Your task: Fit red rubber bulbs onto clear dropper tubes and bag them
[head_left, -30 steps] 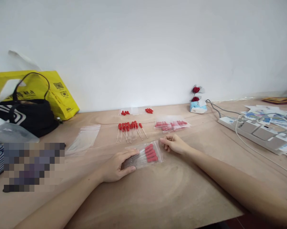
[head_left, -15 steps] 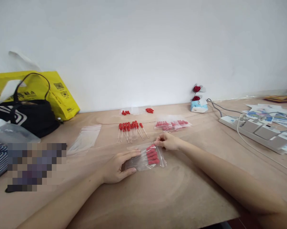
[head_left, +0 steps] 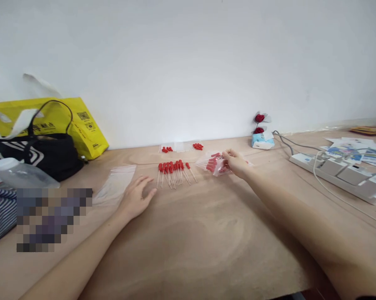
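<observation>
My right hand pinches the edge of a clear zip bag holding several red-topped droppers. This bag is over the spot where other filled bags lie, partly hiding them. My left hand is open with fingers spread, beside a stack of clear zip bags, and holds nothing. Between the hands, loose droppers with red bulbs and thin clear tubes lie in a row. Behind them, small red bulbs lie at the left end of a flat clear bag, with more red bulbs at its right.
A yellow bag, a black handbag and a translucent bottle stand at the left, near a pixelated patch. On the right are a tissue pack with red fabric roses, a power strip with cables, and papers.
My right hand has carried the filled bag forward and right to the other filled bags. My left hand has let go of it and moved left toward the flat clear bags.
</observation>
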A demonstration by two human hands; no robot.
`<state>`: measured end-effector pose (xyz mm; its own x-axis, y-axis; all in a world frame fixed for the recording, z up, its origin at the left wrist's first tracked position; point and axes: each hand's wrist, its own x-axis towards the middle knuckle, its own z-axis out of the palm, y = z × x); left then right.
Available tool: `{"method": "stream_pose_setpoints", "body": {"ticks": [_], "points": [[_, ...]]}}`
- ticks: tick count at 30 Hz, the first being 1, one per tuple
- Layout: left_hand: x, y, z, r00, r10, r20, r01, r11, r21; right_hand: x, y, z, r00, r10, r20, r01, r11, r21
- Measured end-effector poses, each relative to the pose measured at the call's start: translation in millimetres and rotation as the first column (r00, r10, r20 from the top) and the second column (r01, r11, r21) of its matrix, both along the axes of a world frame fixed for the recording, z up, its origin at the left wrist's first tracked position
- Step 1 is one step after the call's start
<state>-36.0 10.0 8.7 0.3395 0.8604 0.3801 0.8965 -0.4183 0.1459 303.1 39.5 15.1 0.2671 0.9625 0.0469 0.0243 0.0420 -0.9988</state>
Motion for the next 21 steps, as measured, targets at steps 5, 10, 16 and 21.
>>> {"method": "stream_pose_setpoints", "body": {"ticks": [5,10,16,21], "points": [[-35.0,26.1,-3.2,0.922,0.333,-0.199,-0.333,0.942,0.036,-20.8,21.2,-18.8,0.992,-0.128,0.02,0.129,0.991,-0.03],[-52.2,31.7,0.1,0.841,0.403,-0.362,-0.454,0.889,-0.065,-24.3,7.2,-34.9,0.968,-0.178,0.176,0.184,0.983,-0.019],[-52.6,21.0,13.3,0.822,0.368,-0.434,-0.421,0.906,-0.031,-38.7,-12.3,-28.1,0.678,-0.269,0.684,0.067,0.95,0.306],[-40.2,8.8,27.8,0.811,0.384,-0.441,-0.416,0.909,0.028,-76.4,-13.6,-13.1,0.547,0.015,0.837,-0.231,0.964,0.133]]}}
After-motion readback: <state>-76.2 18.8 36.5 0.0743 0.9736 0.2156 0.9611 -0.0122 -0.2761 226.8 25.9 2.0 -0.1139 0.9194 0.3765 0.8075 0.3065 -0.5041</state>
